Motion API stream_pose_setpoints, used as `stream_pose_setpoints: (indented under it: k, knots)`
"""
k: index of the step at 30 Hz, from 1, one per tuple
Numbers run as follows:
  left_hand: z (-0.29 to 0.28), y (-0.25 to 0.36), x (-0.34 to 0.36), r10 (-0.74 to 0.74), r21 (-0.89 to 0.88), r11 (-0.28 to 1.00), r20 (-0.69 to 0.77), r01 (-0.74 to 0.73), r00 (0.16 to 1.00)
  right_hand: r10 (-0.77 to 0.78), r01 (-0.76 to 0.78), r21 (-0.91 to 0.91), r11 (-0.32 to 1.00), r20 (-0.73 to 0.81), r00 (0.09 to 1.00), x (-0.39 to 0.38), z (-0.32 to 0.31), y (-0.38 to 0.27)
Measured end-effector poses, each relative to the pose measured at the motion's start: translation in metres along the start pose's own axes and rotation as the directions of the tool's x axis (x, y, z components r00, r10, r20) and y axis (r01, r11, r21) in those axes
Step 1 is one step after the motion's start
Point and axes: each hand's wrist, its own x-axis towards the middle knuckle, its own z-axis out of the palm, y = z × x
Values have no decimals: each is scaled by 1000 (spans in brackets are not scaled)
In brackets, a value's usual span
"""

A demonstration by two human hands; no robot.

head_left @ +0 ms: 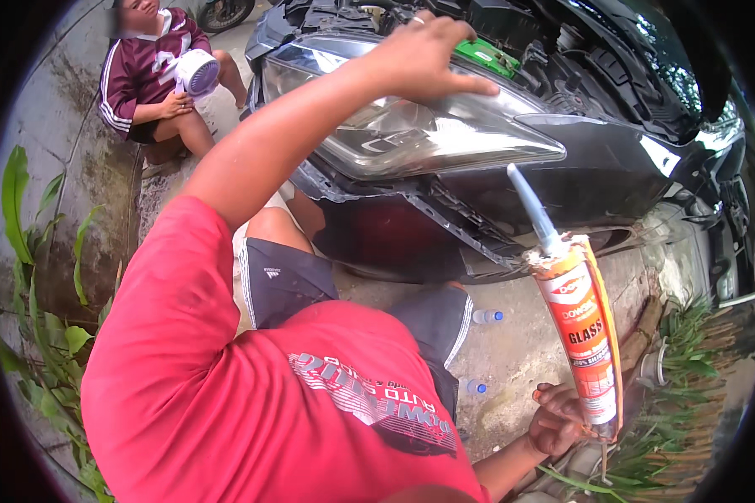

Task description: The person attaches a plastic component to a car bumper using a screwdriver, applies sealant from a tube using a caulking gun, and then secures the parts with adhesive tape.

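Observation:
My left arm reaches across to the car headlight (428,138), a large clear lens at the front corner of a dark car. My left hand (424,59) lies over the headlight's upper edge, thumb stretched out and fingers apart, with a ring on one finger. At the lower right, my right hand (558,419) is closed round the rear end of a caulking gun (606,327) with an orange frame. In it sits an orange and white sealant tube (580,335). The tube's long grey nozzle (533,210) tilts up toward the bumper, apart from it.
The hood is up over the engine bay (596,67), where a bright green part (486,57) shows. Below the headlight, the bumper edge (445,218) stands away from the body. Bottles with blue caps (485,316) lie on the concrete. A seated person (155,75) holds a small fan (197,71).

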Motion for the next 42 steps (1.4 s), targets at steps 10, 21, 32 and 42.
stream_pose_setpoints:
  k: [10, 21, 32, 42]
  knots:
    - [26, -14, 43, -268, 11, 956, 429, 292, 863, -8, 10, 46, 999, -40, 999, 3, -5, 5]
    - [37, -54, 37, -336, -51, 925, 357, 378, 871, 107, -90, 202, 975, -77, 991, -23, -20, 27]
    - [40, -36, 37, -299, 60, 952, 371, 299, 879, 222, -212, 82, 974, -139, 965, -81, -18, 23]
    - [37, -33, 39, -271, 35, 960, 354, 277, 895, 165, -168, -12, 986, -132, 977, -55, 12, 51]
